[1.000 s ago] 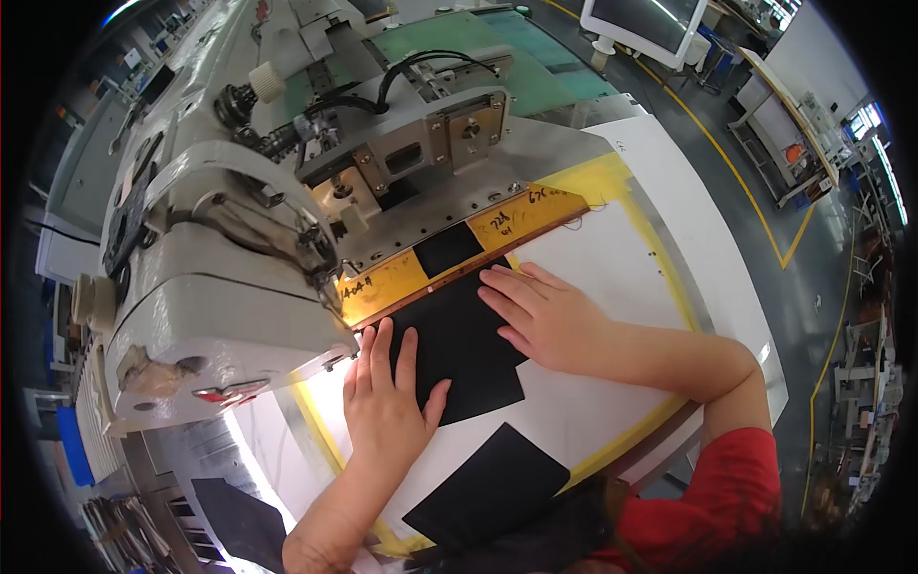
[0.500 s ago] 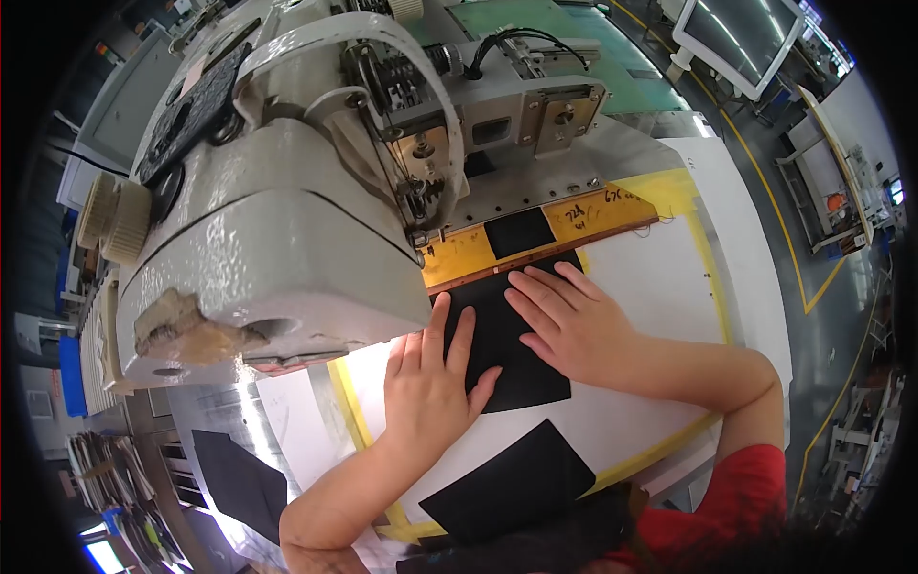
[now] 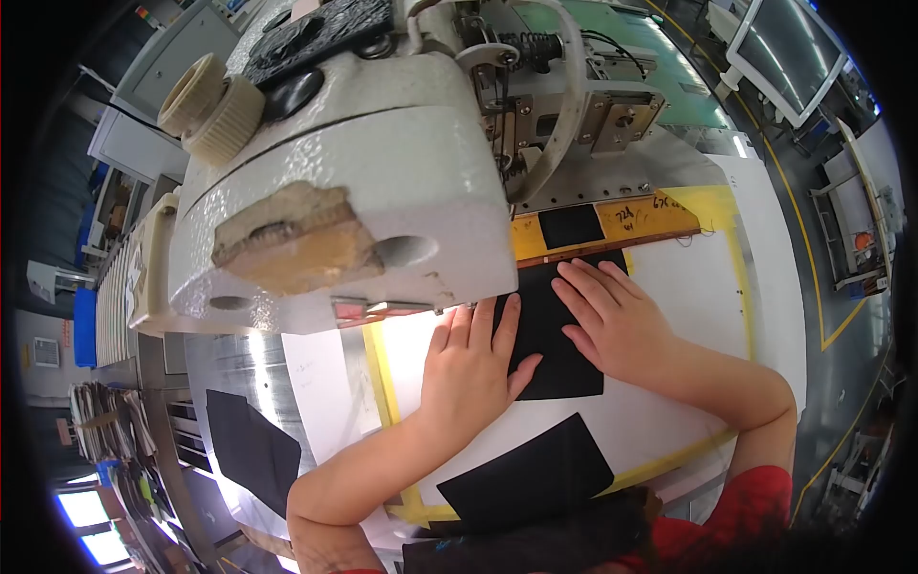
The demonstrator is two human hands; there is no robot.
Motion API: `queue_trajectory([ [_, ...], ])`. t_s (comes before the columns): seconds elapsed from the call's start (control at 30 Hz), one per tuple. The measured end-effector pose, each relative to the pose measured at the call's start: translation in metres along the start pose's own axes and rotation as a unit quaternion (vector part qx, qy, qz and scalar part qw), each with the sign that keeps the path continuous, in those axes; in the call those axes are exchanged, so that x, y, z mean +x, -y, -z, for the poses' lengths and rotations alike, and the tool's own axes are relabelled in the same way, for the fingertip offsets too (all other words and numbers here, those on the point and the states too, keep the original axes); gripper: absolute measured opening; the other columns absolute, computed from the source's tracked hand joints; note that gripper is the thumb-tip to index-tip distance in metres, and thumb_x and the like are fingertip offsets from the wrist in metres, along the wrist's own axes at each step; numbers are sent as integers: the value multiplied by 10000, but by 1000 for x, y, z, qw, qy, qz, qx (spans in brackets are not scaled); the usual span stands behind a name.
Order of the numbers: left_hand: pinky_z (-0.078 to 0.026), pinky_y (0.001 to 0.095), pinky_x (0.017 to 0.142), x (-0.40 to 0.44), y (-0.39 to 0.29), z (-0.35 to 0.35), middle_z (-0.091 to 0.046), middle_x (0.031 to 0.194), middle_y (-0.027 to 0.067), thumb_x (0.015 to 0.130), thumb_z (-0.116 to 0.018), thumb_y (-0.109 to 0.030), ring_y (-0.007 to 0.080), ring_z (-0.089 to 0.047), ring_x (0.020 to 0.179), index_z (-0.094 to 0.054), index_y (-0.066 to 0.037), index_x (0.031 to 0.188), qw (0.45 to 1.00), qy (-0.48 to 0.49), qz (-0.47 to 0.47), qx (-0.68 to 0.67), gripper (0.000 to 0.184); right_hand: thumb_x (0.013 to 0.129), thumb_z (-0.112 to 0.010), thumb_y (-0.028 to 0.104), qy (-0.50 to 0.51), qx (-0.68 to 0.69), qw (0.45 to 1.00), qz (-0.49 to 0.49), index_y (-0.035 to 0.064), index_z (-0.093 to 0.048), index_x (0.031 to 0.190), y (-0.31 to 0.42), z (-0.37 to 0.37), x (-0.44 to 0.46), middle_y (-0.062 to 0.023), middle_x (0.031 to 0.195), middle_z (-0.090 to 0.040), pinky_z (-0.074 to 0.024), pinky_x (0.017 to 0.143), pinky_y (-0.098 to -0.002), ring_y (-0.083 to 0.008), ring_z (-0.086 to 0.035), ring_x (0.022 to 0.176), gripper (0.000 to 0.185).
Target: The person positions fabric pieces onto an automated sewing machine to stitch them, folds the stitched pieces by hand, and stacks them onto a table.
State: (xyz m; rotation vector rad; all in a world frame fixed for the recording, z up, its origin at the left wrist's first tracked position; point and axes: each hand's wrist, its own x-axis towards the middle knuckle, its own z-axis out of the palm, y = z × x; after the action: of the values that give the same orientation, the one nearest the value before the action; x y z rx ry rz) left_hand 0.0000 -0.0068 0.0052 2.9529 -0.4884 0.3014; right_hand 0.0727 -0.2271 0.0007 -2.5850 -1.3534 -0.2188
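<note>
A black fabric piece (image 3: pixel 550 349) lies on the white board (image 3: pixel 669 287) below the yellow strip (image 3: pixel 636 222) of the machine's clamp. My left hand (image 3: pixel 470 368) rests flat on its left edge, fingers spread, with some fingertips close under the machine head (image 3: pixel 382 191). On the fabric's right side lies my right hand (image 3: pixel 622 320), fingers apart and pointing up-left. Neither hand grips anything. Another black patch (image 3: pixel 569 225) shows in the strip's window. Nearer my body is a second black piece (image 3: pixel 526 474), untouched. The needle area is partly hidden.
Another black piece (image 3: pixel 251 450) lies on the metal table (image 3: pixel 215 368) at the left. A monitor (image 3: pixel 789 53) stands at the upper right. Beyond the floor's yellow line is a workbench (image 3: pixel 851 215). Stacked material (image 3: pixel 110 421) sits at the far left.
The camera view has shifted, so the machine head looks larger and everything sits further right. Both hands stay flat on the fabric, with little visible movement against it.
</note>
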Motion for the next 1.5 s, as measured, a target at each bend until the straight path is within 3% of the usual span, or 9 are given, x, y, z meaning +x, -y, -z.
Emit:
queue_trajectory([
  [0.57,-437,463,987,1,-2,1,-517,1392,203,834,-690,-462,364,-533,1259,-556,-69,1358,1000,-5,0,15,669,863,-685,221,6,-16,1000,4,-21,-510,1348,0,0,-1,-177,1421,-469,-389,1099,-474,-324,-489,1310,570],
  [0.67,-440,453,983,1,-1,1,-517,1393,199,831,-692,-463,362,-537,1256,-558,-74,1357,1000,-3,0,16,668,908,-645,260,12,-25,999,18,-60,-516,1334,-1,2,0,-231,1395,-481,-360,1117,-468,-350,-490,1300,548],
  [1.27,-484,430,910,3,-1,0,-512,1365,218,802,-735,-429,410,-564,1226,-582,-63,1331,1000,-13,-2,-5,662,945,-602,321,9,-49,998,26,-33,-539,1333,-7,0,-1,-209,1392,-512,-341,1123,-455,-320,-504,1290,529],
  [1.5,-481,422,911,3,-1,3,-514,1364,209,804,-732,-424,396,-558,1232,-582,-59,1331,1000,-5,-2,2,658,901,-647,285,7,-34,999,16,-15,-541,1337,-5,0,0,-178,1414,-499,-348,1119,-465,-310,-499,1302,540],
])
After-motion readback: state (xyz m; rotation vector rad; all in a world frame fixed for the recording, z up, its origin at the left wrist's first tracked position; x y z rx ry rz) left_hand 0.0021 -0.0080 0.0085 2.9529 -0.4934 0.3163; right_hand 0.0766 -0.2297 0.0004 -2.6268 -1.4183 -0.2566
